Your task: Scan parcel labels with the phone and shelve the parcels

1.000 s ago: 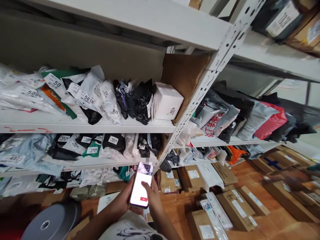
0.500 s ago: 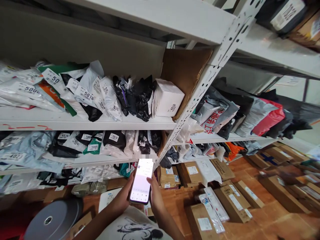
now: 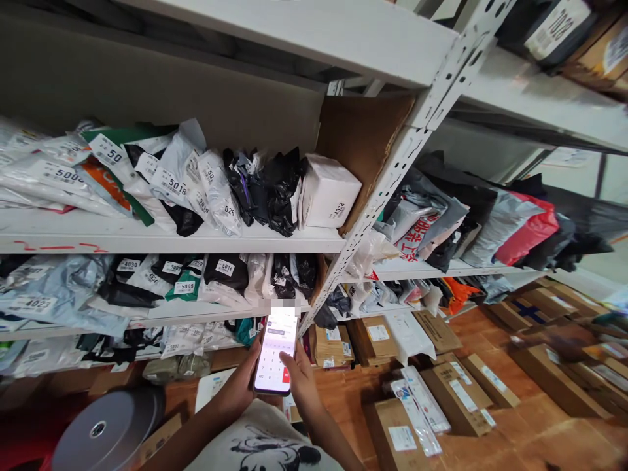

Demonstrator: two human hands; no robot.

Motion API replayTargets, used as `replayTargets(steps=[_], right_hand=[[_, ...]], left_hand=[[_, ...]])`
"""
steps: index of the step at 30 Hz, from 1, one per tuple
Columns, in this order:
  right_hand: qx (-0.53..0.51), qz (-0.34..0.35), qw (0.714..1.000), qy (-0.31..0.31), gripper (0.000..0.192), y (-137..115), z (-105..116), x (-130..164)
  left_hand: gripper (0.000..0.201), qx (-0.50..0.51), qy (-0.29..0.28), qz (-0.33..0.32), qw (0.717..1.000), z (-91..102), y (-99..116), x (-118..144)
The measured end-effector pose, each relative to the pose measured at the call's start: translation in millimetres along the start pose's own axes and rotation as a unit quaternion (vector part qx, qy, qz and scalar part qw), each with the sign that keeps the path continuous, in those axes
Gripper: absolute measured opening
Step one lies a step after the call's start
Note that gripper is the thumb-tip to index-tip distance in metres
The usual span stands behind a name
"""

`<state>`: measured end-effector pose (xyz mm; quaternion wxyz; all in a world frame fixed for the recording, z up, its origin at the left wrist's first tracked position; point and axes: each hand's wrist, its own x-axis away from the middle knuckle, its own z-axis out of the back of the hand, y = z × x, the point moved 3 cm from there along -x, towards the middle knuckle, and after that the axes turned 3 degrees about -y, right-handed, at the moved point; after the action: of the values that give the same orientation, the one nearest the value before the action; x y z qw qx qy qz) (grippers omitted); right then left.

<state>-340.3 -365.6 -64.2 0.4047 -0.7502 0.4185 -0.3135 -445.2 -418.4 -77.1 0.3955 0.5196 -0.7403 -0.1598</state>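
Observation:
A smartphone [image 3: 275, 352] with a lit screen showing a keypad is held upright low in the middle of the view. My left hand [image 3: 240, 386] grips it from the left side and below. My right hand [image 3: 301, 383] holds its right edge, with the thumb resting on the screen. Both forearms rise from the bottom edge over a white printed shirt [image 3: 265, 445]. Behind the phone stand white metal shelves [image 3: 171, 239] packed with numbered plastic parcel bags [image 3: 169, 186] and a white box [image 3: 330, 193].
A slanted perforated shelf post [image 3: 387, 190] divides two shelf bays; the right bay holds grey, red and black bags [image 3: 490, 226]. Cardboard boxes [image 3: 456, 399] lie across the orange floor at right. A grey round disc [image 3: 105, 432] sits at lower left.
The phone screen has changed from a mostly white page to a keypad. My right thumb has moved onto the screen. The view shifted slightly.

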Motion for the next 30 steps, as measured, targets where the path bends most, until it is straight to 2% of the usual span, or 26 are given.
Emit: replayTargets(steps=[4, 9, 12, 17, 20, 24, 28, 30], right_hand=[[-0.023, -0.04, 0.999, 0.0, 0.045, 0, 7, 4], [-0.048, -0.068, 0.996, 0.018, 0.046, 4, 12, 6], [-0.061, -0.067, 0.996, 0.023, 0.043, 2, 8, 7], [-0.069, -0.066, 0.995, 0.029, 0.037, -1, 2, 9], [-0.071, -0.064, 0.994, 0.055, 0.031, 3, 4, 6], [-0.08, -0.06, 0.993, 0.068, 0.026, 5, 6, 5], [-0.094, -0.048, 0.993, 0.043, 0.04, 0, 7, 12], [-0.119, -0.051, 0.991, 0.04, 0.041, -1, 13, 17]], left_hand=[[0.094, 0.017, -0.013, -0.007, 1.0, -1.6, 3, 5], [0.112, 0.063, -0.02, -0.032, 0.997, -4.4, 8, 17], [0.112, 0.022, -0.032, -0.017, 0.999, -12.4, 13, 25], [0.112, -0.025, -0.011, -0.011, 1.0, -21.1, 19, 31], [0.108, 0.014, -0.033, -0.017, 0.999, -19.5, 17, 28], [0.104, 0.044, -0.041, 0.008, 0.998, -15.3, 8, 19], [0.105, 0.012, -0.023, 0.039, 0.999, -11.4, -3, 6], [0.095, -0.062, -0.023, 0.054, 0.996, -11.2, -2, -2]])
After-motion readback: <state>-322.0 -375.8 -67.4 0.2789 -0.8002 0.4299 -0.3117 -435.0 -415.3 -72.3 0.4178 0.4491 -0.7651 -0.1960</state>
